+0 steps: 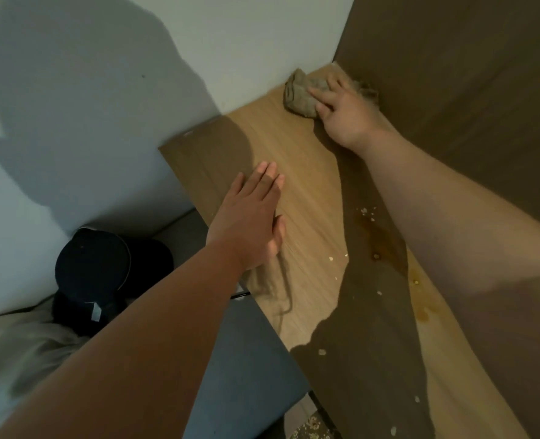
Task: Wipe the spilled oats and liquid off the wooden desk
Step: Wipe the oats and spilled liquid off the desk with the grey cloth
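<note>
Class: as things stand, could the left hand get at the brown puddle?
Probably yes. The left hand lies flat on the desk, holding nothing, with only bare wood and a few oats between it and the puddle.

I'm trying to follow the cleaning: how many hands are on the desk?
2. The left hand lies flat near the left edge of the desk; the right hand presses a crumpled cloth in the far corner. None seem hidden.

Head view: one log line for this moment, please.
right hand: presses cloth, far corner | left hand: flat on desk | oats, liquid: unwiped
</note>
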Action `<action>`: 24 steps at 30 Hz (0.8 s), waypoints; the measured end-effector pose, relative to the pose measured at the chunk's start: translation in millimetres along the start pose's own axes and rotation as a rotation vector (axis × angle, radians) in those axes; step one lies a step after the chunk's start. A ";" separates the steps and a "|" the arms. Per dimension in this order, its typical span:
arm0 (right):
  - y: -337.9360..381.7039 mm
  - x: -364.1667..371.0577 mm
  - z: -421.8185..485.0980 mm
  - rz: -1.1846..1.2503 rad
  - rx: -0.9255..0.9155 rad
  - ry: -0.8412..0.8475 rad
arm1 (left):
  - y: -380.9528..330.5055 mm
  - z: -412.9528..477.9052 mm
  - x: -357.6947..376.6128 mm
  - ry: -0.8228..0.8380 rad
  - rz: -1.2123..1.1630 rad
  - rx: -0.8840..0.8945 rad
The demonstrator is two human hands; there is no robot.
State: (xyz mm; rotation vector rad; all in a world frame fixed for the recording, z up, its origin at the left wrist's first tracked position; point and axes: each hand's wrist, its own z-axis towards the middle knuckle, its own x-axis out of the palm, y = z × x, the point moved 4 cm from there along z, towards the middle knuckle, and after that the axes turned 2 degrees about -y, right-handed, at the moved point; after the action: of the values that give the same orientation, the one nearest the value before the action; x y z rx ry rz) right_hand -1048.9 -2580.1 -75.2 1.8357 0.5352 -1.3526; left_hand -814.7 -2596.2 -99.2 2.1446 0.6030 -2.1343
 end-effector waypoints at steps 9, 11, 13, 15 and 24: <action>-14.0 7.8 -154.4 0.254 -0.099 0.068 | -1.8 2.6 -0.9 0.022 -0.017 -0.028; -18.8 10.7 -192.4 0.277 -0.116 0.107 | -1.5 2.5 -1.2 0.026 -0.040 -0.035; -24.0 11.5 -207.2 0.286 -0.121 0.123 | -1.5 2.5 -2.1 0.023 -0.062 -0.040; -22.4 10.5 -195.5 0.295 -0.086 0.126 | -2.6 2.2 -2.7 0.000 -0.045 -0.016; -20.0 19.6 -228.8 0.336 -0.063 0.085 | -11.6 -6.8 -2.9 -0.110 -0.087 0.010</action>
State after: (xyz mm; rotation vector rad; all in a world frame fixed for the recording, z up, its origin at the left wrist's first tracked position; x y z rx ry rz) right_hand -918.3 -2390.4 -70.2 1.8406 0.2914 -1.0254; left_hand -811.8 -2584.1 -93.4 2.0248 0.6893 -2.2864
